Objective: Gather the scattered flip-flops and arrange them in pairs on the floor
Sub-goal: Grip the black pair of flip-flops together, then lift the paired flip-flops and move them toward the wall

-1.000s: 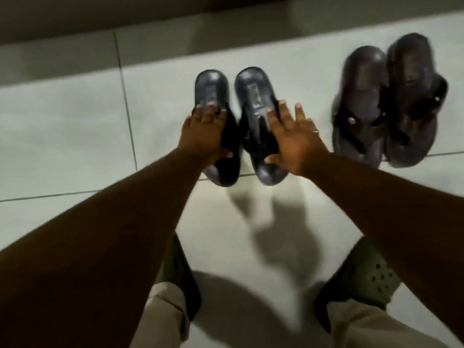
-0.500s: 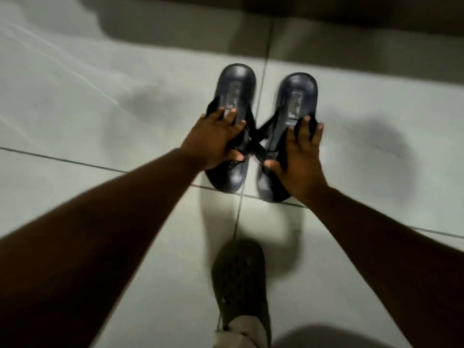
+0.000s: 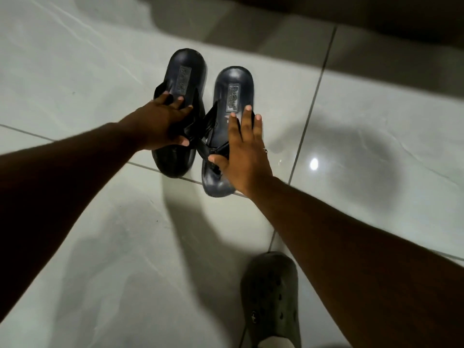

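Two dark navy flip-flops lie side by side on the pale tiled floor, heels pointing away from me. My left hand [image 3: 160, 124] is curled over the straps of the left flip-flop [image 3: 185, 69], thumb tucked at its inner side. Beside it, the right flip-flop [image 3: 234, 84] sits slightly nearer to me and angled a little. My right hand [image 3: 246, 151] lies flat on its straps with straight, spread fingers, the thumb touching a strap. The two sets of straps nearly meet between the soles.
A dark green clog on my foot [image 3: 272, 295] stands on the tiles near the bottom edge. A dark wall base [image 3: 376, 16] runs along the top. Grout lines cross the glossy floor, and a lamp glare [image 3: 313, 164] shines right of the flip-flops.
The other dark pair has gone out of view as my head turned. My right hand's fingers have straightened and flattened from their curled grip; the right flip-flop has shifted slightly nearer.
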Motion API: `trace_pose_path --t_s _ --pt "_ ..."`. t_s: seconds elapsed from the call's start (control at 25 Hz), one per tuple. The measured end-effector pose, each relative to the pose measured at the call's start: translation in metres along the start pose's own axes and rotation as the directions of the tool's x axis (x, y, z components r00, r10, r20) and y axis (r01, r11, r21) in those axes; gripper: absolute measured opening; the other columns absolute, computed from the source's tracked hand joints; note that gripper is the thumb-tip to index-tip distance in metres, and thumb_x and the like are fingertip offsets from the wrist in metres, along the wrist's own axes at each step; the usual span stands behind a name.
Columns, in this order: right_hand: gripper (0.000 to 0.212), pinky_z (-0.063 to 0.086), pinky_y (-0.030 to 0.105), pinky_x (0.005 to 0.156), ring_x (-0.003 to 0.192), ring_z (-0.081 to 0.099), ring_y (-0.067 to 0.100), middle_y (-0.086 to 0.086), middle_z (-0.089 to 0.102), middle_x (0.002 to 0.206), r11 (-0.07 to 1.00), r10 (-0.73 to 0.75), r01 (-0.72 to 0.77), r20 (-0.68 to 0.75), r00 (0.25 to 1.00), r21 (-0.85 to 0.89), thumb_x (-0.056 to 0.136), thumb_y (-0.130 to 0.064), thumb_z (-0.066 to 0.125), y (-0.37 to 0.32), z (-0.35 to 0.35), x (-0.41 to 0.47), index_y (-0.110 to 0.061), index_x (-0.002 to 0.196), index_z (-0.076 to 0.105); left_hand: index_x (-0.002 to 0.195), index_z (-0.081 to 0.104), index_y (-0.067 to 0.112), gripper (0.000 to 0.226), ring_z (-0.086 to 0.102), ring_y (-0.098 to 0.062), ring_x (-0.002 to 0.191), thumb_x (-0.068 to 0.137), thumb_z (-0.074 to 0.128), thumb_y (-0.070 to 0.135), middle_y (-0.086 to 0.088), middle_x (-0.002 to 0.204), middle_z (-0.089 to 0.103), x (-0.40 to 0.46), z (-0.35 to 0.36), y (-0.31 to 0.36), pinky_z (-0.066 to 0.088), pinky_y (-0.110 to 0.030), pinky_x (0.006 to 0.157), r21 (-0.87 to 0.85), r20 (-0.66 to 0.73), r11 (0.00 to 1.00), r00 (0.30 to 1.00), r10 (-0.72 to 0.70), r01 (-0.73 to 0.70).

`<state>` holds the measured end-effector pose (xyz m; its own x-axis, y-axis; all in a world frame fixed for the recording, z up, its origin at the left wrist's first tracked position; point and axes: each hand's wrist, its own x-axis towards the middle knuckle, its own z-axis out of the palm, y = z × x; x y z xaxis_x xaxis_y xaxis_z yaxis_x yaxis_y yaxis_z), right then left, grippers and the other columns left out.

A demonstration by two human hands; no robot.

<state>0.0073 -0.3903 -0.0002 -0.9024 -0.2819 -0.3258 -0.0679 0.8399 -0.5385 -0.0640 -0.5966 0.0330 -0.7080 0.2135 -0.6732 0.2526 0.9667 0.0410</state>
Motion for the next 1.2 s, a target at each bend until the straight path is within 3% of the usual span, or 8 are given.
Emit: trace_pose_path --t_s 0.16,0.28,0.48,0.6,0.72,0.84,1.0,1.2 --pt "0.093 0.01 0.049 0.118 0.147 -0.003 0.038 0.02 0.0 0.16 1.0 0.008 -0.007 -0.064 0.998 0.023 0.083 -0.06 0.05 0.091 -0.048 -0.053 -0.011 0.151 0.011 0.152 0.021 0.016 0.102 0.008 -0.045 0.148 0.072 0.066 0.06 -0.019 0.161 0.017 -0.01 -0.003 0.052 0.013 -0.058 0.117 0.007 -0.185 0.999 0.982 -0.04 0.042" --pt "0.093 0.015 0.05 0.118 0.147 0.003 0.038 0.02 0.007 0.16 0.972 0.21 -0.221 -0.133 0.969 -0.076 0.082 -0.068 0.039 0.214 -0.113 -0.136 -0.01 0.15 0.016 0.153 0.019 0.017 0.108 0.005 -0.043 0.149 0.069 0.057 0.073 -0.019 0.162 0.012 -0.015 -0.011 0.158 0.009 -0.059 0.117 -0.03 -0.265 0.998 0.963 0.041 -0.051" --pt "0.089 0.018 0.065 0.112 0.144 0.008 0.048 0.019 0.012 0.16 0.709 0.621 -0.688 -0.322 0.714 -0.156 0.084 -0.067 0.043 0.413 -0.248 -0.285 -0.013 0.149 0.018 0.154 0.013 0.019 0.111 0.008 -0.039 0.15 0.067 0.052 0.077 -0.016 0.163 0.01 0.013 -0.007 0.412 0.017 -0.054 0.117 -0.065 -0.202 0.947 0.933 0.297 -0.315" --pt "0.081 0.014 0.068 0.11 0.144 0.001 0.049 0.011 0.004 0.162 0.571 0.764 -0.814 -0.294 0.574 -0.105 0.087 -0.065 0.034 0.51 -0.291 -0.327 -0.019 0.15 0.013 0.154 0.01 0.022 0.109 0.006 -0.039 0.15 0.07 0.054 0.075 -0.015 0.164 0.006 0.039 -0.006 0.575 0.018 -0.054 0.117 -0.067 -0.167 0.897 0.891 0.421 -0.437" --pt "0.067 0.014 0.065 0.111 0.145 -0.001 0.045 0.007 0.004 0.162 0.656 0.736 -0.748 -0.13 0.664 -0.105 0.093 -0.06 0.027 0.562 -0.281 -0.339 -0.025 0.149 0.02 0.154 0.009 0.026 0.106 0.0 -0.038 0.15 0.071 0.058 0.072 -0.012 0.165 0.0 0.062 -0.004 0.69 0.011 -0.054 0.118 0.002 -0.104 0.872 0.867 0.487 -0.49" --pt "0.059 0.017 0.059 0.113 0.145 -0.001 0.044 0.011 0.006 0.162 0.765 0.633 -0.643 -0.15 0.76 -0.029 0.096 -0.052 0.028 0.598 -0.273 -0.363 -0.022 0.147 0.027 0.153 0.02 0.021 0.1 0.004 -0.041 0.15 0.073 0.042 0.076 -0.015 0.163 0.009 0.075 0.013 0.766 0.007 -0.054 0.119 0.229 -0.061 0.78 0.791 0.609 -0.583" --pt "0.068 0.021 0.063 0.112 0.145 0.0 0.047 0.016 0.007 0.161 0.801 0.586 -0.598 -0.194 0.786 -0.001 0.094 -0.058 0.018 0.685 -0.298 -0.413 -0.016 0.146 0.03 0.15 0.031 0.015 0.103 0.018 -0.046 0.146 0.069 0.028 0.078 -0.019 0.16 0.021 0.078 0.029 0.858 0.016 -0.058 0.116 0.225 -0.058 0.773 0.784 0.618 -0.593" --pt "0.073 0.026 0.066 0.109 0.142 0.006 0.053 0.023 0.014 0.158 0.771 0.616 -0.636 -0.246 0.749 -0.006 0.088 -0.058 0.023 0.798 -0.34 -0.484 -0.011 0.142 0.038 0.154 0.014 0.019 0.101 0.002 -0.039 0.15 0.074 0.042 0.075 -0.013 0.164 0.005 0.095 0.027 1.001 0.005 -0.053 0.119 0.206 -0.065 0.722 0.727 0.683 -0.66"
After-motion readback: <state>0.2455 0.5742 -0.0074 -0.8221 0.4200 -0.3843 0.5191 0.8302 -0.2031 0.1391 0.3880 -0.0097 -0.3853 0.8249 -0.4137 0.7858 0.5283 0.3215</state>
